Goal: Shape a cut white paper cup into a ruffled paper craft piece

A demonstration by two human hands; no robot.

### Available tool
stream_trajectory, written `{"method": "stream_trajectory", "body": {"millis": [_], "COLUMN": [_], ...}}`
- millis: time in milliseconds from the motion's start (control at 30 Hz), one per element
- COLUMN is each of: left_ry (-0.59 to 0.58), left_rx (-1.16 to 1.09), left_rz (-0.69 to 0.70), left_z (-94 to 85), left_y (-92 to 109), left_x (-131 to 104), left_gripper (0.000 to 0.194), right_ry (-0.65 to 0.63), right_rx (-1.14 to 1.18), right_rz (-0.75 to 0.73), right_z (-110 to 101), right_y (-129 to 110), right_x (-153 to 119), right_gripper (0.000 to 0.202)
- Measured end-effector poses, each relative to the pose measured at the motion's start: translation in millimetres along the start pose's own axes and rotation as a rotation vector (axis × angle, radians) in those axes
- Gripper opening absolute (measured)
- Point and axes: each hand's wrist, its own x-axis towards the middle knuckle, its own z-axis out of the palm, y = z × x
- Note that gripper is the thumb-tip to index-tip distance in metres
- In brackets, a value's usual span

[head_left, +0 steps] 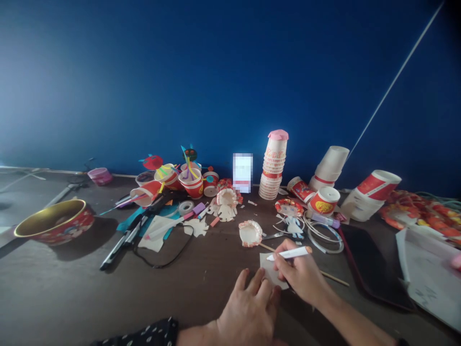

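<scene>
My right hand [300,271] is closed around a white marker [293,253] with an orange end, its tip pointing left over a small pale paper [267,263]. The paper lies on the dark table, partly hidden under both hands. My left hand [250,305] rests palm down with its fingers apart, fingertips at the paper's lower left edge. A thin wooden stick [334,278] runs behind my right hand. Just beyond the paper lie a cut cup base with a ruffled rim [250,234] and a small white-and-blue cutout figure [295,226].
Stacked paper cups [273,168] stand near the blue wall. Decorated cups [190,182], markers and paper scraps are at centre left. A gold-rimmed bowl [77,223] is far left. Coiled white tubing [333,245], a dark tablet-like slab [374,269] and a paper-filled tray [432,288] lie right.
</scene>
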Motion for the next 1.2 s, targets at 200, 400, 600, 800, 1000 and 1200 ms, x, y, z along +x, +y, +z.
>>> {"method": "stream_trajectory", "body": {"millis": [200,400,600,800,1000,1200], "left_ry": [-0.048,-0.036,-0.007,0.032,0.066,0.021], "left_rx": [-0.027,-0.025,0.005,0.025,0.027,0.019], "left_rz": [-0.014,-0.01,0.009,0.009,0.016,0.003], "left_z": [-4.8,-3.2,1.7,3.5,3.6,1.6], "left_y": [0.0,0.4,-0.9,-1.7,-1.5,-0.8], "left_x": [0.2,-0.4,-1.3,-1.5,-1.8,-0.7], "left_gripper": [0.075,0.075,0.076,0.076,0.073,0.073], "right_ry": [-0.006,-0.017,-0.037,-0.026,-0.016,-0.01], "right_rx": [-0.035,-0.069,-0.088,-0.105,-0.153,-0.168], "right_rz": [-0.024,-0.039,-0.047,-0.069,-0.099,-0.118], "right_z": [-0.6,-0.9,-1.6,-1.6,-2.0,-2.3], "right_y": [-1.0,0.4,0.8,4.2,3.6,2.1], "right_x": [0.6,0.0,-0.3,0.5,0.3,0.6], "right_gripper": [0.025,0.026,0.026,0.024,0.021,0.018]}}
